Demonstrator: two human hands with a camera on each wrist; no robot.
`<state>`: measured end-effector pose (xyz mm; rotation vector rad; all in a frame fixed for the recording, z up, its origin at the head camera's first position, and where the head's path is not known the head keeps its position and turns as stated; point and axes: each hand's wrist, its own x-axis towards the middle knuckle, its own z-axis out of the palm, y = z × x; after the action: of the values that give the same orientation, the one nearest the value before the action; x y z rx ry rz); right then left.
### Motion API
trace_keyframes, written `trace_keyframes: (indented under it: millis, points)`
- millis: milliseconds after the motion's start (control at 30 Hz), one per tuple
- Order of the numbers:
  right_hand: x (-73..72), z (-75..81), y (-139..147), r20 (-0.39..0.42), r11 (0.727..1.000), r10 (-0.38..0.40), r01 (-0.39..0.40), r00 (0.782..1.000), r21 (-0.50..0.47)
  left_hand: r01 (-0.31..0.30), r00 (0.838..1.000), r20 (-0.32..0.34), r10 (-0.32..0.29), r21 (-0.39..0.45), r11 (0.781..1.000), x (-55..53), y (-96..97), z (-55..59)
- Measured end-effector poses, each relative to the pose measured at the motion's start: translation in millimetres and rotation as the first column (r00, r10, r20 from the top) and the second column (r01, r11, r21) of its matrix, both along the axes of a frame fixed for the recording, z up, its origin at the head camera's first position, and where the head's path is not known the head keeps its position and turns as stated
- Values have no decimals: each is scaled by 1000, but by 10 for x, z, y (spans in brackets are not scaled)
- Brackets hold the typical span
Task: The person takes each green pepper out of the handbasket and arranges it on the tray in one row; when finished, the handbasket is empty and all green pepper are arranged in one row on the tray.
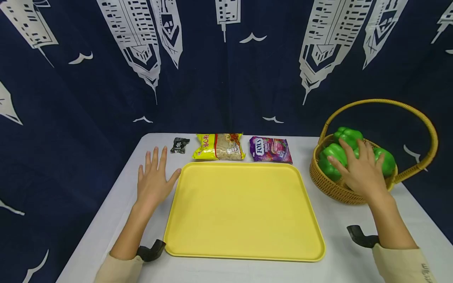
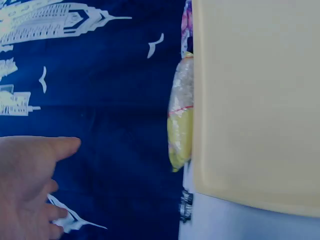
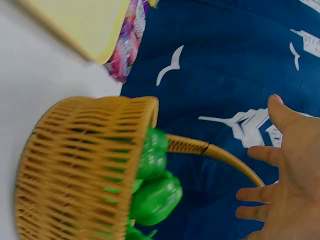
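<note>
My right hand (image 1: 364, 173) is held over a wicker basket (image 1: 330, 188), fingers spread and holding nothing. Inside the basket lie several green bell peppers (image 1: 348, 136), partly hidden by the hand. The right wrist view shows a gap between the right hand (image 3: 295, 185) and the glossy peppers (image 3: 156, 199). Over the left side of the table, my left hand (image 1: 153, 182) is raised with straight, spread fingers and nothing in it. Its thumb overlaps the upper left corner of a yellow tray (image 1: 244, 212) in the head view.
Behind the tray, a small black packet (image 1: 179, 145), a yellow-and-clear food bag (image 1: 219, 147) and a purple Fox's candy bag (image 1: 271, 149) lie in a row. The basket's tall handle (image 1: 382, 101) arches above it. A dark blue printed cloth (image 1: 226, 78) hangs behind the white table (image 1: 106, 243).
</note>
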<state>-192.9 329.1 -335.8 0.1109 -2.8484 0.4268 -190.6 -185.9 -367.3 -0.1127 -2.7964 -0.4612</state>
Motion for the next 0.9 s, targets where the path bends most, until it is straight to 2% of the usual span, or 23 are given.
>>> trace_keyframes:
  millis: [133,233,300,433,567,700,800,900]
  points:
    - [-35,-88,120,-26,999,39,-39,999,-18,42,996,-78,-37,64,997,39,-54,-133]
    - [-76,-170,234,-32,992,105,-107,994,-68,68,994,-88,-59,106,992,70,-100,-253]
    - [-104,-225,310,-19,983,144,-146,989,-109,72,996,-65,-63,145,987,94,-130,-333]
    - [-144,-331,448,26,974,176,-170,984,-152,93,994,36,-104,241,966,117,-190,-502]
    - [-161,-420,545,49,977,178,-170,983,-131,152,971,127,-203,330,932,108,-251,-684]
    - [-195,-499,595,24,977,192,-189,981,-98,203,943,168,-289,398,894,100,-299,-867]
    - [-232,-553,616,5,974,200,-198,980,-112,220,930,181,-320,425,878,97,-325,-991]
    - [-266,-590,624,9,971,196,-192,981,-139,230,925,179,-335,437,869,100,-343,-1073]
